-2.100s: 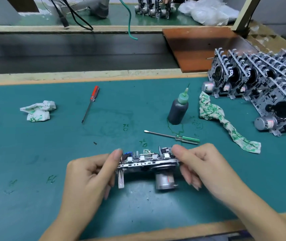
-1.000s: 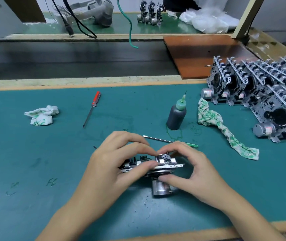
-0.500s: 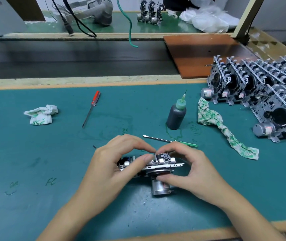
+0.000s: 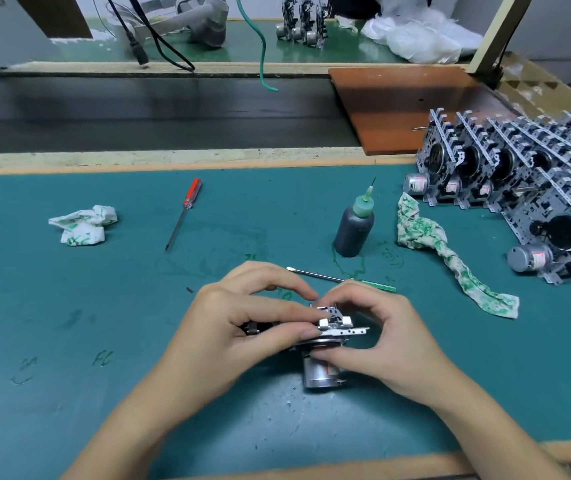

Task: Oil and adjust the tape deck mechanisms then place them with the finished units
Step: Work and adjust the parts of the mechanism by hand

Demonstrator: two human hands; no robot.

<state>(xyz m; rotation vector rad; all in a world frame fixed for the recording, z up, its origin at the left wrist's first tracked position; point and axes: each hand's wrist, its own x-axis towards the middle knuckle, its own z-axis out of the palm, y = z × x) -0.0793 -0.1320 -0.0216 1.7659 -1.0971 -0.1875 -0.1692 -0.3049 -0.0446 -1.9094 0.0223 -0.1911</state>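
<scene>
From the head camera, the tape deck mechanism (image 4: pixel 332 336) sits low on the green surface (image 4: pixel 69 323), at about 6 o'clock from the oil bottle (image 4: pixel 354 228). The left hand (image 4: pixel 242 330) curls over its left half, fingers pinching the top edge. The right hand (image 4: pixel 377 337) wraps the right end, thumb under the frame by the motor and fingers curled on top.

The green screwdriver (image 4: pixel 341 279) lies just behind the hands at 12 o'clock, the red screwdriver (image 4: pixel 184 213) at 10 o'clock, and the finished units (image 4: pixel 526 188) stand at 2 o'clock. A patterned rag (image 4: pixel 450 258) lies between bottle and units.

Risks, as I judge them: pressing too hard could bend a small lever or spring; oily fingers could let the mechanism slip; a careless reach could tip the upright bottle.
</scene>
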